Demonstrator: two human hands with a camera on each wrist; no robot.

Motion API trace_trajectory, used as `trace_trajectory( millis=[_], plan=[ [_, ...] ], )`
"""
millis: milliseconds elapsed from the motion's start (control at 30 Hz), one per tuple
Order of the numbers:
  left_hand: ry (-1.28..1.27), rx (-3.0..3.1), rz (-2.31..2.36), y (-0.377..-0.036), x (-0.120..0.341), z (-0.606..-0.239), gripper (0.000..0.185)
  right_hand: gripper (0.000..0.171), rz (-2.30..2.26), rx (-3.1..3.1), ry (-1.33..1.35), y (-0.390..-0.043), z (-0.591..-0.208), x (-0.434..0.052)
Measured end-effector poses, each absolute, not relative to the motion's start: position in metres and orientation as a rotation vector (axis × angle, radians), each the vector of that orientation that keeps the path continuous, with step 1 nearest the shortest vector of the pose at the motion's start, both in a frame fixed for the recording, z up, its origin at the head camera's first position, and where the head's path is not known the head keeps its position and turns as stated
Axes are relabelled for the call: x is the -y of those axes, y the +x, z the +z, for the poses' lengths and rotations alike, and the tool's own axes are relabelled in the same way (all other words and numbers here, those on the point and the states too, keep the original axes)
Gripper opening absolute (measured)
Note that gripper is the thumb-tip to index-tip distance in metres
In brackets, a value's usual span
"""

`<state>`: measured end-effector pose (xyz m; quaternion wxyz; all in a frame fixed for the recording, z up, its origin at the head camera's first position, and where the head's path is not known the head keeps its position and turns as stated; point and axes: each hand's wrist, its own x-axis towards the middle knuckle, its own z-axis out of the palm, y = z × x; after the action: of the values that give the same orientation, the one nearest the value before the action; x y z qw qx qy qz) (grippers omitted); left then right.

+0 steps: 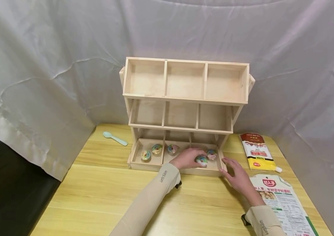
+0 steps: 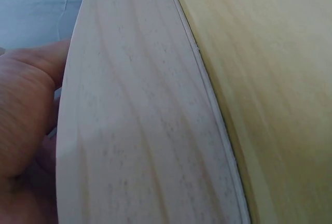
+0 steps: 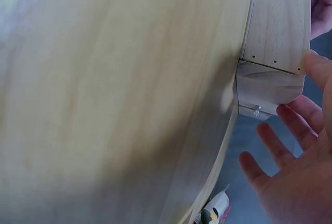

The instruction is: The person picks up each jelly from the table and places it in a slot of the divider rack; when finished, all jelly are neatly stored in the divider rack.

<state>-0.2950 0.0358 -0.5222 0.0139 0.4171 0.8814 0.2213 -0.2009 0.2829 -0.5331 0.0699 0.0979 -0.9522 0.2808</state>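
Observation:
My left hand [image 1: 188, 158] reaches over the front board of the wooden shelf [image 1: 181, 97] into its bottom right compartment. Thumb and fingers there pinch a small round cup with a colourful printed lid [image 1: 201, 160]. Just behind it sits another such cup [image 1: 211, 154]. The left wrist view shows part of the hand behind the front board [image 2: 135, 110]; the cup is hidden there. At the shelf's bottom right front corner is my right hand [image 1: 239, 175]. In the right wrist view its thumb and some fingertips touch that corner [image 3: 270, 86], the other fingers spread.
Similar cups stand in the bottom left compartment [image 1: 146, 155] and the bottom middle one [image 1: 172, 149]. A pale green spoon [image 1: 115, 138] lies left of the shelf. On the right lie a red, white and yellow pouch [image 1: 257, 151] and a large printed packet [image 1: 287, 203].

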Motion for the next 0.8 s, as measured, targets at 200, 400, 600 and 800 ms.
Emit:
trace_trajectory(
  millis=[200, 400, 600, 800],
  plan=[
    [1.272, -2.748, 0.669, -0.289, -0.032, -0.519, 0.051, 0.06, 0.85, 2.879, 0.283, -0.2, -0.536, -0.284],
    [1.323, -2.745, 0.677, -0.28, -0.016, -0.507, 0.051, 0.06, 0.856, 2.886, 0.29, -0.199, -0.537, -0.284],
    [1.338, -2.813, 0.642, -0.269, 0.014, -0.487, 0.052, 0.061, 0.85, 2.895, 0.277, -0.201, -0.538, -0.285],
    [1.266, -2.908, 0.614, -0.255, 0.057, -0.478, 0.05, 0.064, 0.842, 2.9, 0.281, -0.203, -0.539, -0.287]
  ],
)
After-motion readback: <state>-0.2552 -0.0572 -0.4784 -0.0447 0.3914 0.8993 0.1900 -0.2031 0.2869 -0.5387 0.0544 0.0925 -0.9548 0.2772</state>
